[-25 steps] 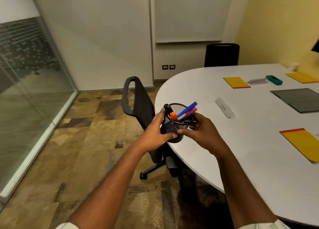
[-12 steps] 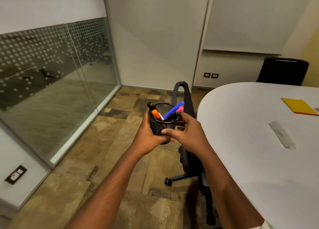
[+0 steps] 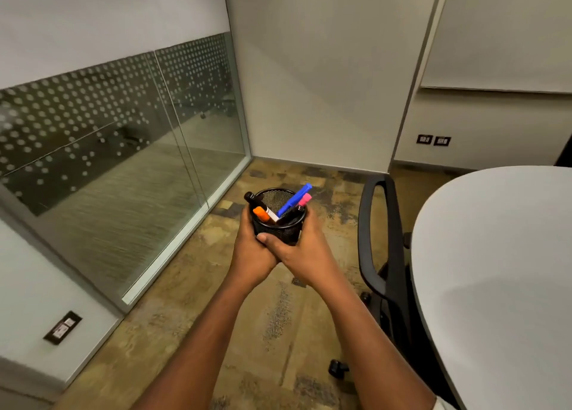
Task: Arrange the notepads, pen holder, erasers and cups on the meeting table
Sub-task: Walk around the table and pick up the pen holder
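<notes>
Pen holder base hidden by left hand, right hand, both hands clamped round it; surface cut off right; view swung left since.

I see the pen holder, a black wire-mesh cup, held upright in the air between my left hand and right hand, off the surface lying at its 3 o'clock. Inside it, a blue pen and a pink pen lean toward 1 o'clock. An orange marker and a black marker lean toward 11 o'clock.
</notes>
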Tool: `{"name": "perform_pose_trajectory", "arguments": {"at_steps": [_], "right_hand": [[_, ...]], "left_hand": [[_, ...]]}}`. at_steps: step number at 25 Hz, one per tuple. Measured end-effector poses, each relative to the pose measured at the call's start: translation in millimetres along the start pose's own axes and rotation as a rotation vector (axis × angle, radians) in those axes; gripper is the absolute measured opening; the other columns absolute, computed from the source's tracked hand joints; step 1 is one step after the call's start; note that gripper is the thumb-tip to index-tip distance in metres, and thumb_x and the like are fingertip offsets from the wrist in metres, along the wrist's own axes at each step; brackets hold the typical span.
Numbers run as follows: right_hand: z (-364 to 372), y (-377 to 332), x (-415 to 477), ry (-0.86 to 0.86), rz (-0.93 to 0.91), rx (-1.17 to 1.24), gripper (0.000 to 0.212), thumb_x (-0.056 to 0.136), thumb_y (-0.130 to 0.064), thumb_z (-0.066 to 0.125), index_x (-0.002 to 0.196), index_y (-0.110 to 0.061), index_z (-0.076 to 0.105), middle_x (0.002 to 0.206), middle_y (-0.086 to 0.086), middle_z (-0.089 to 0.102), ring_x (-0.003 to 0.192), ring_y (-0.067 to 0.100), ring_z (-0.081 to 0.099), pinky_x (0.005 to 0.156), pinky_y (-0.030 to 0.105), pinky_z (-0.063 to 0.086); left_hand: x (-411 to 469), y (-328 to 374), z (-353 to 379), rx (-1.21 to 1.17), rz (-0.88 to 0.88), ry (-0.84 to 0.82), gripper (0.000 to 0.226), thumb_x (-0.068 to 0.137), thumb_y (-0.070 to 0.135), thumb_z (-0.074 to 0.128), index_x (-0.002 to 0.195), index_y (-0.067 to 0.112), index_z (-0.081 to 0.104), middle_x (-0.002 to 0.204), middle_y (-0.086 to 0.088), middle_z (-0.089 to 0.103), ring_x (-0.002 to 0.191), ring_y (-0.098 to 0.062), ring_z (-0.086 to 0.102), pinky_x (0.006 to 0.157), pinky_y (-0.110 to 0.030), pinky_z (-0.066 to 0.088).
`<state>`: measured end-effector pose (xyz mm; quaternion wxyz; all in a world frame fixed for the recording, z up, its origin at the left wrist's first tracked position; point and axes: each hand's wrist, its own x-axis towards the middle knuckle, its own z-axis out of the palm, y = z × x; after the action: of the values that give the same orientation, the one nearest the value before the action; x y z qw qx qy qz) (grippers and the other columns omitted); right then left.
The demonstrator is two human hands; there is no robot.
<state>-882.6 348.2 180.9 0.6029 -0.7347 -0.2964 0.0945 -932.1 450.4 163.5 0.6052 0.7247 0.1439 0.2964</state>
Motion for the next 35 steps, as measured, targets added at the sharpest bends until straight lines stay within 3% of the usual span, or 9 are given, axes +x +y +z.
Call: {"name": "perform_pose_trajectory", "arguments": {"at_steps": [6, 9, 13, 18, 22, 27, 29, 32, 35], "right_hand": [[28.0, 31.6, 102.1, 0.013, 0.078, 0.042, 0.088, 0.064, -0.037, 0.086, 0.135, -0.024, 0.036, 0.120, -0.015, 0.058, 0.111, 0.001, 0.056, 0.092, 0.020, 0.047], [44.1, 51.4, 158.3, 0.094, 0.107, 0.031, 0.084, 0.064, -0.036, 0.086, 0.131, -0.027, 0.037, 0.119, -0.014, 0.058, 0.109, 0.002, 0.056, 0.091, 0.020, 0.048], [58.2, 68.4, 215.5, 0.177, 0.147, 0.026, 0.074, 0.063, -0.037, 0.086, 0.121, -0.037, 0.039, 0.109, -0.022, 0.061, 0.099, -0.010, 0.058, 0.077, 0.004, 0.045], [63.0, 70.4, 329.6, 0.356, 0.163, 0.013, 0.075, 0.061, -0.038, 0.087, 0.122, -0.031, 0.045, 0.104, -0.020, 0.064, 0.093, -0.014, 0.059, 0.075, 0.006, 0.047], [30.9, 114.1, 425.5, 0.464, 0.235, 0.016, 0.074, 0.053, -0.044, 0.086, 0.115, -0.039, 0.046, 0.104, -0.015, 0.067, 0.097, -0.001, 0.064, 0.085, 0.031, 0.055], [-22.8, 175.0, 528.0, 0.498, 0.300, 0.097, 0.068, 0.045, -0.046, 0.087, 0.096, -0.060, 0.044, 0.100, -0.016, 0.068, 0.093, 0.000, 0.066, 0.082, 0.035, 0.058], [-60.8, 198.0, 575.7, 0.538, 0.345, 0.102, 0.067, 0.044, -0.042, 0.088, 0.098, -0.053, 0.049, 0.099, -0.014, 0.069, 0.093, 0.002, 0.067, 0.081, 0.037, 0.058], [-109.2, 220.2, 630.1, 0.562, 0.371, 0.086, 0.073, 0.047, -0.034, 0.090, 0.110, -0.033, 0.055, 0.100, -0.009, 0.070, 0.092, 0.006, 0.068, 0.079, 0.039, 0.059], [-149.7, 242.3, 676.1, 0.601, 0.380, 0.101, 0.078, 0.049, -0.023, 0.090, 0.117, -0.029, 0.052, 0.103, -0.008, 0.070, 0.094, 0.005, 0.068, 0.082, 0.039, 0.058]], "left_hand": [[99.9, -44.4, -6.6, -0.038, -0.001, -0.043, 0.065, 0.072, -0.007, 0.072, 0.119, 0.031, 0.048, 0.102, 0.020, 0.069, 0.094, 0.003, 0.066, 0.075, -0.007, 0.049], [163.8, -73.2, -9.1, -0.049, 0.014, -0.106, 0.064, 0.072, -0.008, 0.072, 0.118, 0.029, 0.049, 0.101, 0.021, 0.069, 0.094, 0.003, 0.066, 0.076, -0.008, 0.049], [229.2, -95.2, -10.9, -0.073, 0.018, -0.208, 0.068, 0.073, -0.006, 0.073, 0.115, 0.041, 0.048, 0.104, 0.019, 0.068, 0.097, 0.003, 0.065, 0.077, -0.007, 0.049], [363.5, -113.3, -2.8, -0.160, -0.022, -0.400, 0.061, 0.075, -0.002, 0.068, 0.116, 0.041, 0.051, 0.107, 0.016, 0.068, 0.101, -0.004, 0.066, 0.079, -0.015, 0.053], [463.3, -145.3, 46.1, -0.234, -0.072, -0.540, 0.053, 0.065, 0.024, 0.070, 0.107, 0.051, 0.056, 0.104, 0.018, 0.069, 0.096, -0.005, 0.068, 0.070, -0.019, 0.055], [565.1, -185.6, 122.8, -0.179, -0.069, -0.578, 0.066, 0.069, 0.003, 0.075, 0.117, 0.042, 0.052, 0.104, 0.012, 0.070, 0.094, -0.002, 0.068, 0.062, -0.016, 0.055], [612.9, -199.5, 168.1, -0.147, -0.092, -0.602, 0.069, 0.070, -0.008, 0.073, 0.123, 0.028, 0.048, 0.105, 0.006, 0.067, 0.091, -0.001, 0.068, 0.060, -0.016, 0.054], [665.1, -205.5, 221.4, -0.117, -0.056, -0.649, 0.074, 0.068, -0.015, 0.071, 0.120, 0.032, 0.048, 0.107, 0.009, 0.065, 0.090, 0.001, 0.068, 0.061, -0.016, 0.054], [710.1, -208.4, 270.3, -0.163, -0.094, -0.679, 0.075, 0.068, -0.021, 0.067, 0.123, 0.025, 0.046, 0.105, 0.012, 0.064, 0.087, 0.006, 0.067, 0.062, -0.011, 0.053]]}}
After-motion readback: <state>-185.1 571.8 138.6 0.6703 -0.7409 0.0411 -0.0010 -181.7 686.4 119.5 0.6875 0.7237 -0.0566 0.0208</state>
